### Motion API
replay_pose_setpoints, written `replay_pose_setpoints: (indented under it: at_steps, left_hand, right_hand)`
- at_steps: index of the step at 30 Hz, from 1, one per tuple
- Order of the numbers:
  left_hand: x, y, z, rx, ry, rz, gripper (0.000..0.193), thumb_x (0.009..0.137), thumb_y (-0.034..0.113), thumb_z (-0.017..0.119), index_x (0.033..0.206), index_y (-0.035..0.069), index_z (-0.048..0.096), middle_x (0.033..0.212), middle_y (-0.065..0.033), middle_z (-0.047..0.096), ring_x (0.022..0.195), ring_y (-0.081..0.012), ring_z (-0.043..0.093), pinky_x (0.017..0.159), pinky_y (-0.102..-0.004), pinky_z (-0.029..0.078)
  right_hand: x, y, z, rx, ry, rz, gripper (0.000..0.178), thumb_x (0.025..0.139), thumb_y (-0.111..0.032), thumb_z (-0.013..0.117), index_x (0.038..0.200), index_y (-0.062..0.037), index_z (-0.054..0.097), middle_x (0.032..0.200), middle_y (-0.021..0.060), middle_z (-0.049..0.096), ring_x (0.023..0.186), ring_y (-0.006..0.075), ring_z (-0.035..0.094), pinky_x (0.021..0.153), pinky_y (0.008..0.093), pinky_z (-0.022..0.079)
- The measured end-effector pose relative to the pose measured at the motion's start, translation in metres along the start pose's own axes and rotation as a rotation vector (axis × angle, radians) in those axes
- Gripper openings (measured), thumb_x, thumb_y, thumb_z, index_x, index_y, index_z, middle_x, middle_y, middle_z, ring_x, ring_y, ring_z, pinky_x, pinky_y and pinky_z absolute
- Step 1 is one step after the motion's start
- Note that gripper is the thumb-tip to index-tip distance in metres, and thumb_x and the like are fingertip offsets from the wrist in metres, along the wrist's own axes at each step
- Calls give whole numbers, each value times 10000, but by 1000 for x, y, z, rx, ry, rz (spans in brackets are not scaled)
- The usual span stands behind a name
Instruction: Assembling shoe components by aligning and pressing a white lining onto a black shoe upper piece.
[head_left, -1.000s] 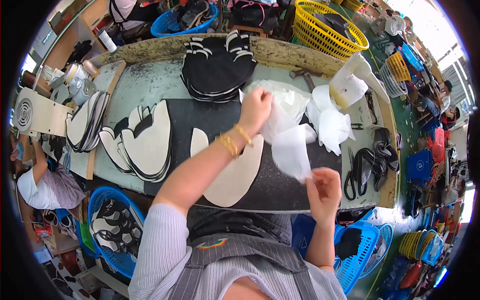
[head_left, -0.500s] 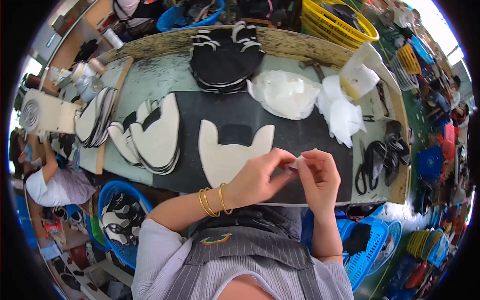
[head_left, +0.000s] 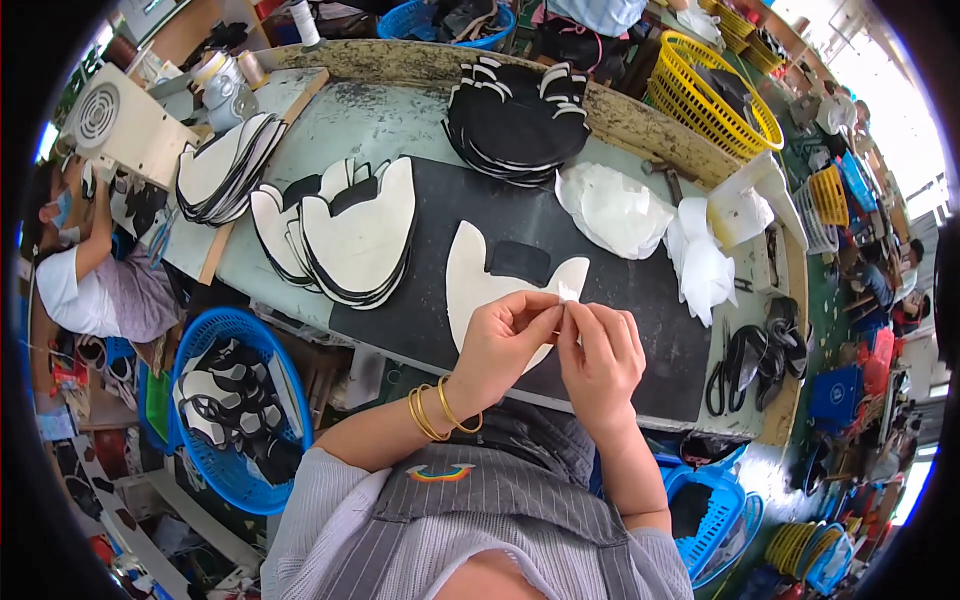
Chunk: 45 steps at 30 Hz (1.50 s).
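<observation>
The left hand (head_left: 497, 343) and right hand (head_left: 600, 360) meet over the near part of the bench (head_left: 375, 110), both grips drawn together, thumbs against fingers, pinching a small white scrap (head_left: 568, 290) that pokes up from the joined fingertips. Its material is too small to make out. Gold bangles (head_left: 430, 412) ring the left wrist. Beneath the hands, on a black mat (head_left: 670, 370), lies a cream horned panel (head_left: 475, 285), its lower edge partly hidden by them; a black piece (head_left: 518, 262) shows in the notch between its horns. Taking the hands as the dial's centre, a stack of black panels (head_left: 515, 125) sits at 12 o'clock, a crumpled translucent white sheet (head_left: 612, 212) at 1, with a hammer (head_left: 674, 183) beyond it. At 2 o'clock are loose white sheets (head_left: 695, 265) and, farther out, a stained white container (head_left: 740, 210). Black-handled scissors (head_left: 716, 388) lie between 3 and 4, just beside black straps (head_left: 782, 340). At 10 o'clock are overlapping cream panel stacks (head_left: 355, 240), with another stack (head_left: 228, 172) past a wooden strip (head_left: 262, 175). Off the bench, a blue basket (head_left: 300, 395) of cut pieces stands between 8 and 9, and a blue crate (head_left: 725, 525) at 5.
</observation>
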<state>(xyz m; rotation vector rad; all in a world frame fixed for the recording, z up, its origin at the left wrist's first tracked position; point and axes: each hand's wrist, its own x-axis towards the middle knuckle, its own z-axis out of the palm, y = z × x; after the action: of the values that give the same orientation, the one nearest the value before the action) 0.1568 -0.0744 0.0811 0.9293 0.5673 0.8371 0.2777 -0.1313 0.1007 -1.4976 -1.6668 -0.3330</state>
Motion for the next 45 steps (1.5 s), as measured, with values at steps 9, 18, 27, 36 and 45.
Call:
replay_pose_setpoints:
  at_steps: [9,18,27,36,45]
  left_hand:
    - [-12,-4,0,-23,77,-16,211,918,101,581,1073,-41,604,910,-58,657,807,-109,637,734,-248,548]
    - [-20,-9,16,94,39,166,104,917,115,603,884,29,556,790,21,568,695,-13,491,598,-179,404]
    - [-29,8,-46,-499,-43,-108,206,886,75,499,685,49,536,934,-131,635,991,-234,579,1002,-416,381]
    - [-39,15,-39,552,-568,-99,351,765,67,736,1098,70,625,1030,-59,609,830,-89,593,757,-240,474]
    - [-8,-7,-109,330,4,-315,227,816,41,696,1020,5,602,865,-35,649,751,-66,597,678,-214,500]
  right_hand:
    - [-5,-2,-15,141,111,381,160,713,75,653,857,7,631,803,90,607,694,169,590,619,274,484]
    - [-17,-6,-22,1097,124,927,72,921,-52,504,941,9,537,831,5,553,770,60,510,731,184,394]
    - [-141,32,-41,-66,-148,576,97,858,-57,625,885,-16,542,670,137,572,534,306,547,512,352,445]
    - [-89,-10,-36,753,-556,817,363,873,-315,619,1026,11,566,888,90,560,781,152,538,699,292,440]
    - [-79,8,39,809,-224,1080,124,865,-19,620,958,2,540,825,27,619,710,64,576,615,212,480]
